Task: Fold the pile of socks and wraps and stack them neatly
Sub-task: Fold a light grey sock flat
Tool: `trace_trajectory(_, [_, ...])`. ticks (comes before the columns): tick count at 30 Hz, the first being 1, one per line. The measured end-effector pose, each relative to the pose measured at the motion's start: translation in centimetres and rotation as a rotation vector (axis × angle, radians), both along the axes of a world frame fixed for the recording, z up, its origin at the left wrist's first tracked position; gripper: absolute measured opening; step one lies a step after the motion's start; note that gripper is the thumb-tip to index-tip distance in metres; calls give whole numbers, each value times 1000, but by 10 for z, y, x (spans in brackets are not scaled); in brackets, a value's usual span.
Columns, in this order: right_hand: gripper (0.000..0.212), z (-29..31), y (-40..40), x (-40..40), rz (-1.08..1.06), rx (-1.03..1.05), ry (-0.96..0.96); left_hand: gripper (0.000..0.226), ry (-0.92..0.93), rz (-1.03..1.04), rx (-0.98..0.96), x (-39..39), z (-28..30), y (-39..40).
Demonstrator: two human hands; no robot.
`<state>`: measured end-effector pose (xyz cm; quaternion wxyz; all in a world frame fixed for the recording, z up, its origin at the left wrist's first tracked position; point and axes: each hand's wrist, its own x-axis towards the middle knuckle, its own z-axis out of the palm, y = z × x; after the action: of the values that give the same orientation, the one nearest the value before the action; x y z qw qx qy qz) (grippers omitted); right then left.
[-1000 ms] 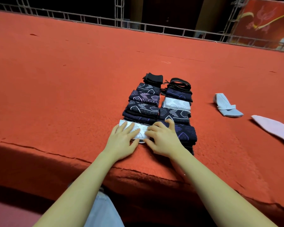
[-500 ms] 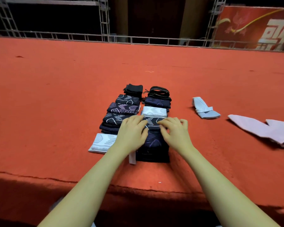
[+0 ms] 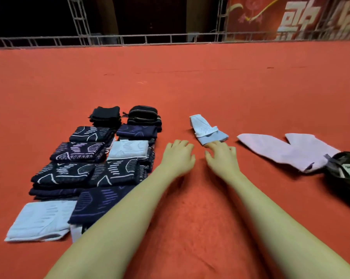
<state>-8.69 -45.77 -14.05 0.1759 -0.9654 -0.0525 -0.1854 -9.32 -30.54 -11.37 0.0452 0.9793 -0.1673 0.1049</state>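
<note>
Fingers relaxed and empty, our right hand (image 3: pixel 220 156) seemingly brushed the light blue sock (image 3: pixel 208 130), left hand (image 3: pixel 178 156) alongside, beside the folded stacks (image 3: pixel 101 158), ready to fold.

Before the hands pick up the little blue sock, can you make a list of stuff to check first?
1. Both hands free: ok. The left hand and right hand hold nothing, fingers relaxed.
2. Blue sock within reach: ok. The right hand's fingertips are right at its near end; whether they touch it, cannot tell.
3. Blue sock lying flat: not ok. It is rumpled and partly folded over itself.
4. Nothing lying on the sock: ok. The pink cloth lies apart to the right.
5. Folded stacks tidy: ok. They sit in two rows to the left, clear of the hands.
6. Dark bag out of the way: ok. It sits at the far right edge.
</note>
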Motion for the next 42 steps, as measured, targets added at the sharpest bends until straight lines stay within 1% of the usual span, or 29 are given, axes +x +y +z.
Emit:
trace_trajectory(2, [39,-15,-17,13,-25,23,23,46,49,5,-18,17,-11,-15])
trace_trajectory(6, [56,-37,-38,35,-27,37,115,50,63,0,-92,50,-30,-36])
trace_trajectory(11, [67,-40,-44,67,-41,8,96,54,26,-5,-153,85,-54,-49])
trace_trajectory(15, [53,-39,-47,88,3,109,47,51,9,31,-347,110,-66,-55])
trace_trajectory(16, [51,-38,-47,93,-2,112,39,50,-14,41,-354,115,-67,-56])
trace_trajectory(19, [48,-38,-48,107,-35,66,77,38,-91,76,-298,124,-72,-58])
trace_trajectory(23, [44,-41,-46,112,-53,-89,123,23,-152,82,-404,125,-76,-57])
trace_trajectory(26, [37,-40,-45,104,-39,-110,57,22,-153,65,-397,118,-75,-53])
trace_trajectory(30, [24,-38,-42,80,61,28,-19,36,-169,30,-460,85,-76,-49])
trace_trajectory(31, [24,-37,-40,71,55,52,-35,36,-192,27,-461,75,-78,-48])
trace_trajectory(32, [29,-36,-39,61,37,73,-45,32,-222,21,-451,64,-80,-46])
trace_trajectory(34, [50,-34,-35,38,25,105,-61,26,-237,-2,-448,43,-81,-43])
trace_trajectory(36, [61,-33,-34,15,64,74,-62,27,-217,-42,-470,20,-80,-40])
trace_trajectory(39, [61,-35,-33,-19,87,-43,-43,37,-170,-109,-493,-14,-75,-28])
trace_trajectory(42, [47,-31,-32,-49,109,-64,-82,37,-170,-165,-492,-43,-70,-15])
